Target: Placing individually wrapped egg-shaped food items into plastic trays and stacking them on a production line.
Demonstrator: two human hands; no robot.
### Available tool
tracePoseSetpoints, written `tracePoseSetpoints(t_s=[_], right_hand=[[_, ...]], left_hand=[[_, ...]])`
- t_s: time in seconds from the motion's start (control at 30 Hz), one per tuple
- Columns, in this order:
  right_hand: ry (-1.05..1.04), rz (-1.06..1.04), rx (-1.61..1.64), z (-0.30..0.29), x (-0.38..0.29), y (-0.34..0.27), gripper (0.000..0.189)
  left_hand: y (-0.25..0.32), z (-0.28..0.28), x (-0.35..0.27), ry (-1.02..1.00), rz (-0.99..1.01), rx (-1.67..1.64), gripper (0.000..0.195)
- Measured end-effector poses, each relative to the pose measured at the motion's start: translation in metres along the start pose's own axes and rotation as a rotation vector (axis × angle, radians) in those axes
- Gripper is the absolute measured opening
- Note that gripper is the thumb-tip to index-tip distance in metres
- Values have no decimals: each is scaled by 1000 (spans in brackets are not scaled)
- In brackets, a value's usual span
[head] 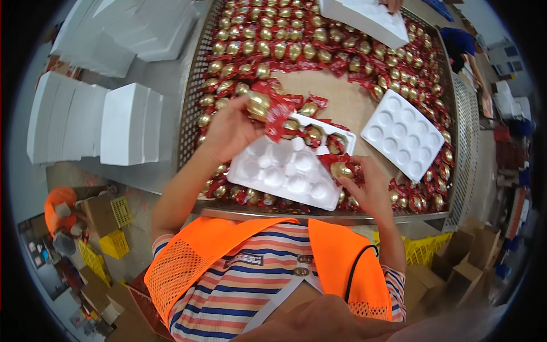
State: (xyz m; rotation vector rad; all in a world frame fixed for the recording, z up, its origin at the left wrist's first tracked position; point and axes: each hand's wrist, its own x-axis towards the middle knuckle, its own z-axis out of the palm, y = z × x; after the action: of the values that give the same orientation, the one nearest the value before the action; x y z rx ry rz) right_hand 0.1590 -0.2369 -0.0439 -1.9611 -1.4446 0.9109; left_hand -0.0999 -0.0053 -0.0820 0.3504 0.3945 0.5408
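Note:
My left hand (234, 128) holds a gold egg-shaped piece in a red and gold wrapper (259, 106) above the upper left part of a white foam tray (295, 179). Round cups mould the tray, and several wrapped gold pieces sit in its far row. At the tray's right edge, my right hand (363, 184) grips another gold piece with red wrapper ends (342, 169). Beside the tray's far edge lies a loose wrapped piece (308, 109). A second foam tray (403, 136), its round cups unfilled, rests tilted on the wrapped pieces to the right.
Rows of wrapped gold pieces (265, 34) cover much of the perforated metal table (186, 115). Stacks of white foam trays (128, 124) stand on the left. Across the table, another person's hand (391, 5) touches a foam tray (367, 19). Cardboard boxes (463, 273) and yellow crates (427, 249) are at lower right.

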Motion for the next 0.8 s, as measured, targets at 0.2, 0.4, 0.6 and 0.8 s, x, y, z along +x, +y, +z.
tracePoseSetpoints(t_s=[0.2, 0.4, 0.6, 0.8], right_hand=[[82, -109, -263, 31, 0, 14, 44], [-13, -183, -624, 47, 14, 7, 46], [9, -252, -586, 36, 11, 13, 37], [38, -400, -791, 58, 14, 17, 31]], left_hand=[[-18, 22, -21, 25, -45, 147, 47], [-23, 19, -39, -91, 19, 251, 60], [-34, 19, -64, -132, 459, 1058, 54], [-38, 13, -82, -180, 850, 1598, 58]])
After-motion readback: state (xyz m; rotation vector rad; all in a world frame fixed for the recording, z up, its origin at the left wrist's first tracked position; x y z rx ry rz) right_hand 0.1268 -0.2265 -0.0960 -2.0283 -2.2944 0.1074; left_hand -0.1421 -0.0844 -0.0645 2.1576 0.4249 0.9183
